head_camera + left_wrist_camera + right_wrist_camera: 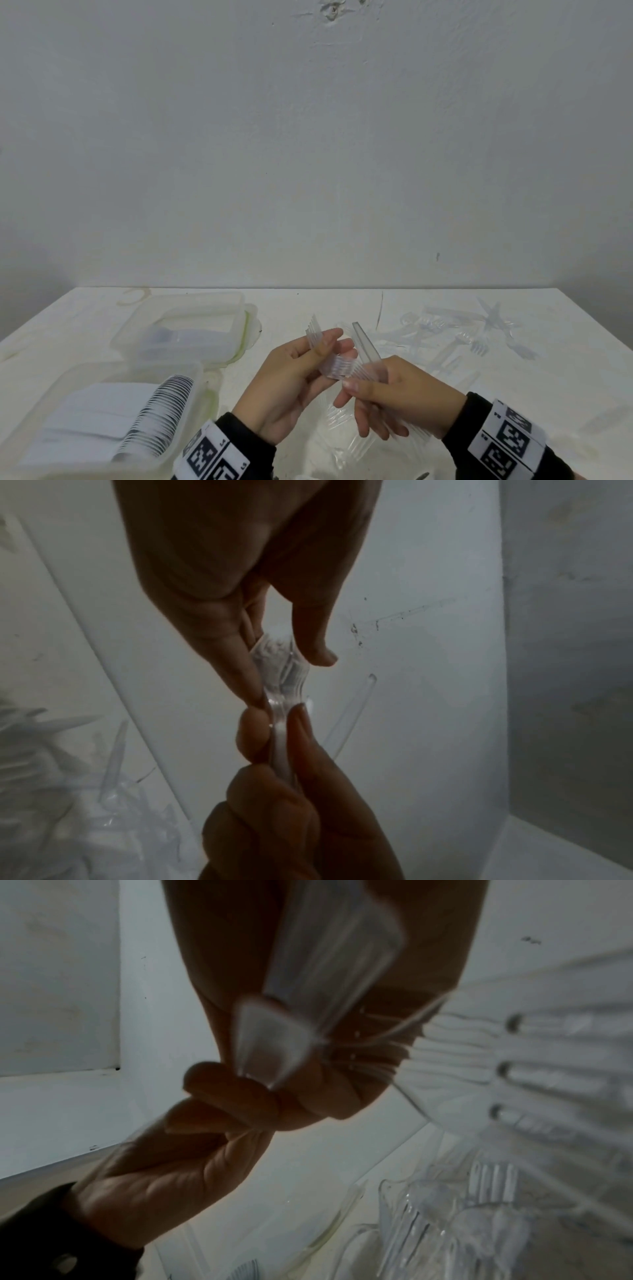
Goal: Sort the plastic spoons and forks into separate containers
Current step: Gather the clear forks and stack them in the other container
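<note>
where the head view looked down, left hand (pixel 294 377) and right hand (pixel 394 394) pinched a stack of clear forks (pixel 337 366) above the bench (pixel 291 308), nested spoons (pixel 161 414) in the near container (pixel 51 394). left wrist view: fingers (pixel 240 669) closed on forks. right wrist view: the same grip, blurred.

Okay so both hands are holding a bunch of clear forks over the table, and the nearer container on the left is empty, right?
Not quite. Both hands, left hand and right hand, do hold clear forks, but the head view shows the nearer container holding a nested row of cutlery, not empty.
</note>
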`<state>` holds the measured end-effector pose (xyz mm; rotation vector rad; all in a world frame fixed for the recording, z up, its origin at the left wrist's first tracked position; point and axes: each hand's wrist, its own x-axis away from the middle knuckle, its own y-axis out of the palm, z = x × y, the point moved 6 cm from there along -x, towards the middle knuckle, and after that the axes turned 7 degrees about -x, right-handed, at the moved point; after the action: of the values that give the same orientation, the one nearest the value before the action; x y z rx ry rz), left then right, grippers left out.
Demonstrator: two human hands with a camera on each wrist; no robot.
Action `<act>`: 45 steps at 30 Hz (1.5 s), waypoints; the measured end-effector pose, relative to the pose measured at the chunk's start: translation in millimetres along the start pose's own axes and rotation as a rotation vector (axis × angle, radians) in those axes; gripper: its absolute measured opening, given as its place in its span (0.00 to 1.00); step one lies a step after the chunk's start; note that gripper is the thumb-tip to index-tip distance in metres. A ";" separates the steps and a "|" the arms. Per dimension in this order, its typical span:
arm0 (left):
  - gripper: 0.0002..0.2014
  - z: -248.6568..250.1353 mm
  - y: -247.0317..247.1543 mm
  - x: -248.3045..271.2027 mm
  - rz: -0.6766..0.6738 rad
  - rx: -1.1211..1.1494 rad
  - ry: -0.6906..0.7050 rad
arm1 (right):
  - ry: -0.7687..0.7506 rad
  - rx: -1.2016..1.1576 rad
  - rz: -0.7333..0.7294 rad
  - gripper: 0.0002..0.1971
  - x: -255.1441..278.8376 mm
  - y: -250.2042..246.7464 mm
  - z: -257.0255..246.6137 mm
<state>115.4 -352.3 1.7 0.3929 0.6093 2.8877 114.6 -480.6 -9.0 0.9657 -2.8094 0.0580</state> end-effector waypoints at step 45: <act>0.21 -0.4 -18.3 -25.6 0.291 0.216 -0.023 | 0.010 0.051 -0.174 0.16 -8.3 1.1 10.3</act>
<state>141.5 -341.3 -11.9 0.5888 0.9369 3.0912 118.8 -475.7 -20.5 1.2134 -2.7151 0.1126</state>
